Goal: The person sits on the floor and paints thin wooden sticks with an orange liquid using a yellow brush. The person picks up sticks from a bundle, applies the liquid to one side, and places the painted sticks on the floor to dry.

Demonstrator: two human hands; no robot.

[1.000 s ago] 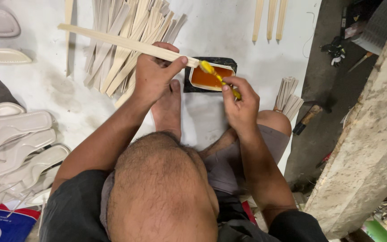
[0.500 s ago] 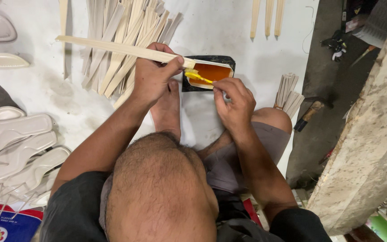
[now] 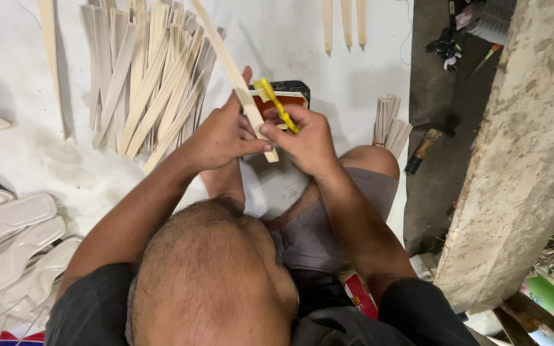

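White, scuffed floor sheeting (image 3: 328,70) covered most of the ground in the head view, with a rough grey concrete slab (image 3: 514,154) slanting down the right side and a dark bare strip between them. Fanned pile of pale flat strips (image 3: 142,83), thin and tapered, lay at upper left; too overlapped to count exactly, well over a dozen. Three more strips (image 3: 344,22) lay side by side at the top edge, and a small bundle of short strips (image 3: 389,122) sat near the right knee. Moulded white shoe soles (image 3: 14,250), smooth and curved, stacked at lower left, at least four visible. Hammer (image 3: 424,150) with wooden handle lay on the dark strip. Left hand (image 3: 219,138) was closed around one long pale strip (image 3: 235,80), thumb over it, strip tilted up and to the left. Right hand (image 3: 306,138) pinched a yellow brush (image 3: 277,102) between thumb and fingers, bristle end touching the strip near the left hand. Black rectangular tin (image 3: 286,96) with orange contents sat just behind both hands on the floor. Both forearms were bent inward, hands touching in front of the crossed legs.
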